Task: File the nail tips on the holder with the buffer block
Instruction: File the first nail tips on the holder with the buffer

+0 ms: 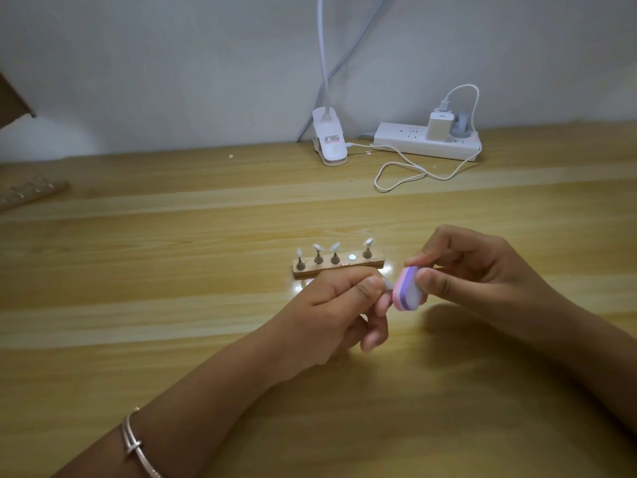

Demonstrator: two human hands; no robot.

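Buffer block (409, 288) edge meets nail tip (388, 284).

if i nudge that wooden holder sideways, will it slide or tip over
The wooden holder is low and long, so it would likely slide on the glossy table rather than tip. Its pegs look thin and top-heavy; a knock might topple them.

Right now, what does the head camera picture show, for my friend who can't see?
A person's right hand pinches a pink, purple and white buffer block against a nail tip held by the left hand, over a wooden table. Behind them a holder carries four more nail tips and one bare spot. A power strip and clip lamp sit by the wall.
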